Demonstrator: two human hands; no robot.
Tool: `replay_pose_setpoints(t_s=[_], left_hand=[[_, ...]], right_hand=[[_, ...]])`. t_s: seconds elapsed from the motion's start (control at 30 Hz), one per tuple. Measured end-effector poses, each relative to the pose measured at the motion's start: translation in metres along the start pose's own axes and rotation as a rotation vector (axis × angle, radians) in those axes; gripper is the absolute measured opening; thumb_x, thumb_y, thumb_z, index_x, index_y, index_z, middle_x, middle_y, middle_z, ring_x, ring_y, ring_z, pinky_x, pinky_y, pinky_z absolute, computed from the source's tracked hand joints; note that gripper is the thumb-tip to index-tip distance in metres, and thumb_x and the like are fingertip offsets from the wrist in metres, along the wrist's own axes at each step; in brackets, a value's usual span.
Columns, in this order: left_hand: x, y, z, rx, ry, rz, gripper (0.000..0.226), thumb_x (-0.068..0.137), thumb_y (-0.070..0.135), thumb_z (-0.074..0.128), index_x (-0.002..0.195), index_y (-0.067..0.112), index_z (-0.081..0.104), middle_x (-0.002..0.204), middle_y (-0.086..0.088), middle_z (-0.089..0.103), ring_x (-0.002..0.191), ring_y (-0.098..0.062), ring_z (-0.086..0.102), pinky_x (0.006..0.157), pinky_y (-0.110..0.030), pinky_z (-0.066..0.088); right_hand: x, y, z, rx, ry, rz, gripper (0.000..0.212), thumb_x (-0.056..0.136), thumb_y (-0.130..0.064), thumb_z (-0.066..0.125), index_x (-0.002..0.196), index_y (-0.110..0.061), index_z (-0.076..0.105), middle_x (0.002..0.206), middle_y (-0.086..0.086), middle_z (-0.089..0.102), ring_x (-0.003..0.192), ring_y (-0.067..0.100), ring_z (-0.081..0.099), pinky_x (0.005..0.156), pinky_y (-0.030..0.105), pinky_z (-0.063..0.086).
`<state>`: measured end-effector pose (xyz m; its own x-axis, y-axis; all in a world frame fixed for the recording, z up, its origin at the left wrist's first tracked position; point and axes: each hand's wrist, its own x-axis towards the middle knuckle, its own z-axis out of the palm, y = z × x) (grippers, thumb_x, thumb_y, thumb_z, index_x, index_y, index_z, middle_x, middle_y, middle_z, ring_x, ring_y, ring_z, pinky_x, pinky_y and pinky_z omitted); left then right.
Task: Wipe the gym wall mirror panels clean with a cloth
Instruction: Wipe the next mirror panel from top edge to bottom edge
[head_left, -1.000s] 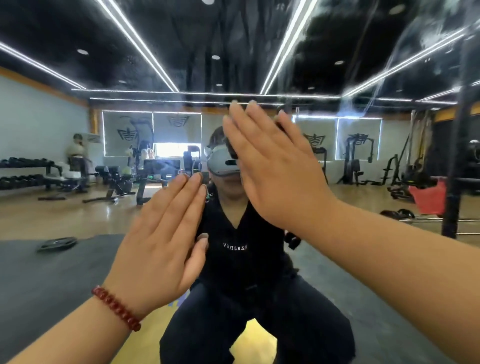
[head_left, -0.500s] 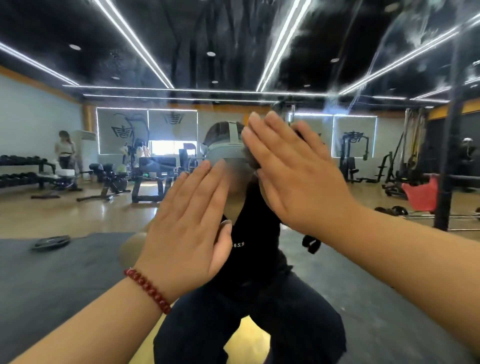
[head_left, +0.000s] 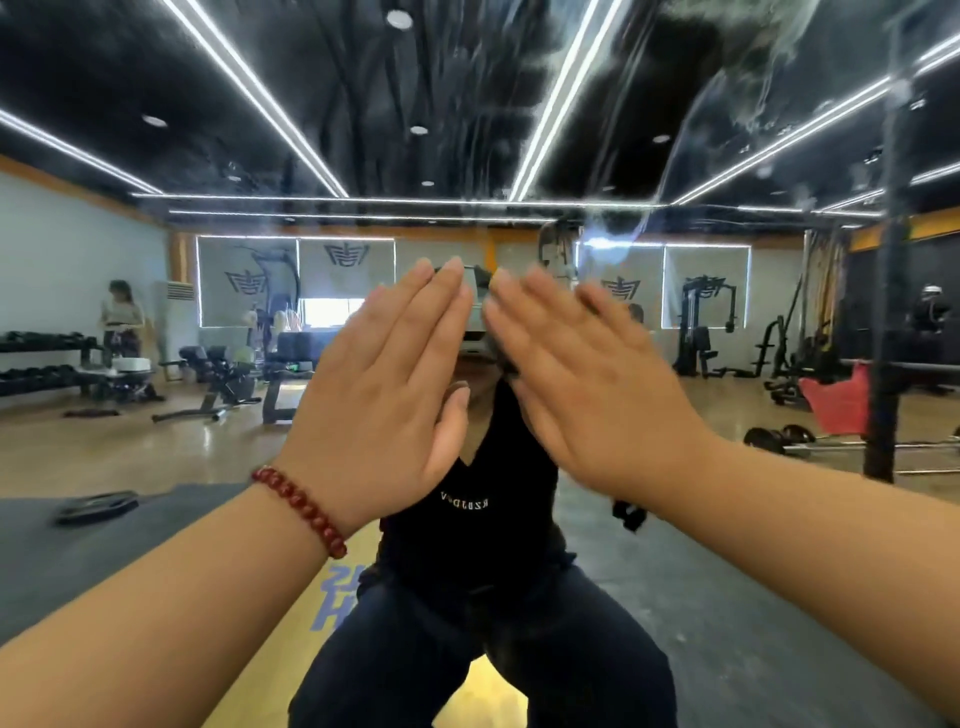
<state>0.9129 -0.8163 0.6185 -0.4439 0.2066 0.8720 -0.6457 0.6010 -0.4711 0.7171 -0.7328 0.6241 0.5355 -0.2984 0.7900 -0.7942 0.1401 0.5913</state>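
The wall mirror (head_left: 727, 130) fills the whole view, streaked with smears across its upper right. My left hand (head_left: 384, 384), with a red bead bracelet at the wrist, is raised flat in front of the glass, fingers straight and together. My right hand (head_left: 587, 384) is raised beside it, fingers straight, slightly blurred. The fingertips of both hands nearly meet at centre. Neither hand holds anything, and no cloth is in view. Whether the palms touch the glass cannot be told. My own crouching reflection in dark clothes sits behind the hands.
The mirror reflects a gym: a dumbbell rack (head_left: 41, 364) and benches (head_left: 218, 379) at left, a person (head_left: 122, 322) standing near them, weight machines (head_left: 706, 327) and a dark upright post (head_left: 888, 312) at right, a red item (head_left: 836, 400), a weight plate (head_left: 96, 506) on the mat.
My left hand has risen and moved right, and my right hand has dropped slightly, so both now sit level with fingertips close together. The view has shifted a little.
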Motion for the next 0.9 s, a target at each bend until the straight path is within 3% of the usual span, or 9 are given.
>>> replay_pose_setpoints(t_s=[0.1,0.33,0.4,0.47,0.53,0.7,0.77,0.83,0.9], left_hand=[[0.003,0.003,0.001,-0.002,-0.027,0.030,0.064,0.094,0.031,0.044,0.147,-0.005,0.037,0.156,-0.019,0.032,0.146,-0.033,0.028,0.116,-0.053,0.029],[0.033,0.007,0.005,0.033,-0.036,0.024,0.063,0.096,0.031,0.039,0.148,-0.004,0.035,0.157,-0.020,0.031,0.146,-0.033,0.028,0.121,-0.047,0.020],[0.040,0.005,0.005,0.044,-0.041,0.024,0.063,0.097,0.031,0.036,0.148,-0.005,0.034,0.157,-0.021,0.030,0.147,-0.033,0.026,0.121,-0.047,0.019],[0.041,0.002,0.007,0.063,-0.056,0.041,0.063,0.098,0.033,0.034,0.149,-0.005,0.033,0.157,-0.021,0.028,0.147,-0.033,0.024,0.121,-0.048,0.019],[0.039,0.000,0.007,0.085,-0.077,0.061,0.065,0.098,0.035,0.035,0.150,-0.004,0.032,0.159,-0.020,0.026,0.148,-0.033,0.022,0.121,-0.049,0.019],[0.041,0.004,0.006,0.085,-0.118,0.119,0.067,0.097,0.038,0.038,0.151,0.000,0.031,0.160,-0.015,0.025,0.149,-0.029,0.021,0.122,-0.046,0.015],[0.047,0.008,0.007,0.082,-0.105,0.116,0.066,0.096,0.037,0.038,0.151,0.000,0.032,0.159,-0.015,0.026,0.149,-0.029,0.023,0.122,-0.044,0.015],[0.052,0.010,0.009,0.074,-0.081,0.097,0.065,0.096,0.035,0.037,0.150,-0.001,0.034,0.158,-0.016,0.028,0.148,-0.030,0.024,0.122,-0.043,0.014],[0.055,0.010,0.008,0.069,-0.066,0.079,0.063,0.097,0.034,0.035,0.149,-0.003,0.034,0.158,-0.018,0.028,0.148,-0.030,0.024,0.122,-0.043,0.014]], right_hand=[[-0.029,0.004,-0.002,-0.019,-0.135,-0.240,0.056,0.102,-0.028,0.042,0.155,-0.013,0.031,0.162,0.005,0.025,0.151,0.021,0.020,0.122,0.046,0.020],[0.022,0.054,-0.014,-0.023,-0.002,0.181,0.058,0.100,-0.030,0.037,0.154,-0.012,0.030,0.162,0.008,0.026,0.150,0.024,0.022,0.122,0.045,0.016],[-0.002,0.038,-0.008,-0.015,-0.037,0.001,0.060,0.097,-0.030,0.043,0.154,-0.011,0.031,0.161,0.009,0.028,0.150,0.026,0.022,0.121,0.047,0.018],[-0.034,0.027,-0.007,-0.020,-0.162,-0.329,0.060,0.098,-0.030,0.045,0.155,-0.014,0.031,0.161,0.007,0.027,0.151,0.023,0.019,0.121,0.046,0.017],[-0.041,0.042,-0.011,-0.039,-0.219,-0.435,0.057,0.102,-0.030,0.039,0.156,-0.016,0.029,0.162,0.004,0.024,0.152,0.020,0.017,0.123,0.044,0.015],[0.025,0.105,-0.031,-0.026,-0.061,0.305,0.060,0.099,-0.033,0.029,0.155,-0.013,0.025,0.163,0.009,0.021,0.150,0.027,0.018,0.120,0.050,0.016],[0.040,0.103,-0.030,-0.036,-0.030,0.397,0.060,0.100,-0.032,0.032,0.156,-0.013,0.023,0.164,0.008,0.019,0.151,0.026,0.015,0.121,0.049,0.016],[0.033,0.088,-0.023,-0.039,-0.059,0.175,0.058,0.100,-0.031,0.035,0.155,-0.014,0.026,0.163,0.006,0.023,0.150,0.025,0.019,0.121,0.049,0.019],[0.008,0.078,-0.016,-0.022,-0.133,-0.224,0.056,0.100,-0.031,0.038,0.154,-0.017,0.032,0.161,0.004,0.030,0.149,0.022,0.024,0.121,0.047,0.021]])
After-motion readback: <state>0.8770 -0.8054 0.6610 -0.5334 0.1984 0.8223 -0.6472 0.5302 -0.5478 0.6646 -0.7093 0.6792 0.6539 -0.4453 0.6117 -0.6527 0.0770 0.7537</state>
